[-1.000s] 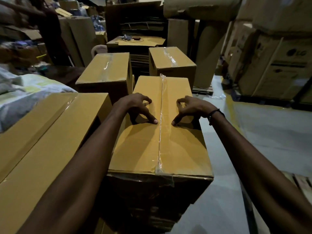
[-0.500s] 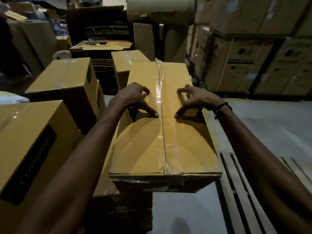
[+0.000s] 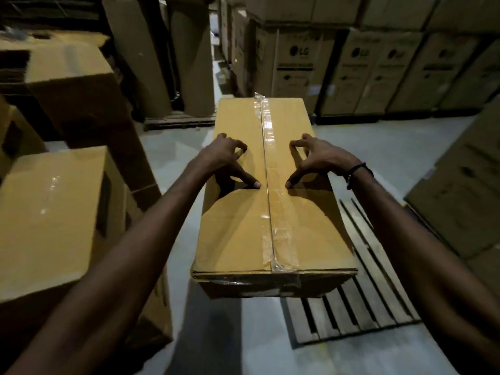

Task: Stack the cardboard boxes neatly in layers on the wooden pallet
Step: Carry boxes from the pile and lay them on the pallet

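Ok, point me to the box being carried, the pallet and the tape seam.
box (image 3: 238, 234): head view, left half of top face.
pallet (image 3: 359, 301): head view, slats right of the box.
tape seam (image 3: 267, 201): head view, mid-length along the top.

Both forearms are bare, no sleeves in view — a dark cord bracelet (image 3: 356, 171) circles the right wrist.
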`<state>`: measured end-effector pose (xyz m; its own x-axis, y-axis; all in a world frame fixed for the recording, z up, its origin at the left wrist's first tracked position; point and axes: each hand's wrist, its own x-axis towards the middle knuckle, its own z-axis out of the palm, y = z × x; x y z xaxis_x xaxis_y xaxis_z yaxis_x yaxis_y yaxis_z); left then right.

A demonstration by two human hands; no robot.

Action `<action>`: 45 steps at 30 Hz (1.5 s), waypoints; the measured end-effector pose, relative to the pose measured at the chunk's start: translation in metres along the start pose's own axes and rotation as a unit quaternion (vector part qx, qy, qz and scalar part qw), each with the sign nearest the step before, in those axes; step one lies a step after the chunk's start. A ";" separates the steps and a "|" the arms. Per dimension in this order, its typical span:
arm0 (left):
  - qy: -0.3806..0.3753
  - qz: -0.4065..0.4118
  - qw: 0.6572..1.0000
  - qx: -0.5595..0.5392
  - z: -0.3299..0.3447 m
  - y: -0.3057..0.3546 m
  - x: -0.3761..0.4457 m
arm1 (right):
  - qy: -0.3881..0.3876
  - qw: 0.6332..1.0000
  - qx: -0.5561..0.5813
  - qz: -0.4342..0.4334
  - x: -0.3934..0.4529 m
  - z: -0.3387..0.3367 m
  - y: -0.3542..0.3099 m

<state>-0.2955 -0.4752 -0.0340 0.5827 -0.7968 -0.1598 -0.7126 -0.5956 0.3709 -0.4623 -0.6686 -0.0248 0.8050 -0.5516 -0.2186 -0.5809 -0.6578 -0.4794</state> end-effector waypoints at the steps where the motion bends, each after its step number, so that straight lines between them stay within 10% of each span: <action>1: -0.004 0.002 1.000 -0.007 0.013 0.015 0.006 | 0.000 1.000 0.001 -0.001 -0.002 -0.003 0.021; 26: -0.064 -0.055 0.988 -0.129 0.213 0.077 0.260 | -0.114 0.991 -0.057 -0.030 0.238 0.020 0.287; 45: -0.095 -0.100 0.982 -0.131 0.526 -0.009 0.509 | -0.150 0.988 -0.030 -0.035 0.498 0.249 0.530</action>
<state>-0.1977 -0.9289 -0.5998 0.5995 -0.6865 -0.4115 -0.4527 -0.7148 0.5330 -0.3391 -1.1640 -0.5994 0.8370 -0.3331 -0.4341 -0.5222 -0.7231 -0.4521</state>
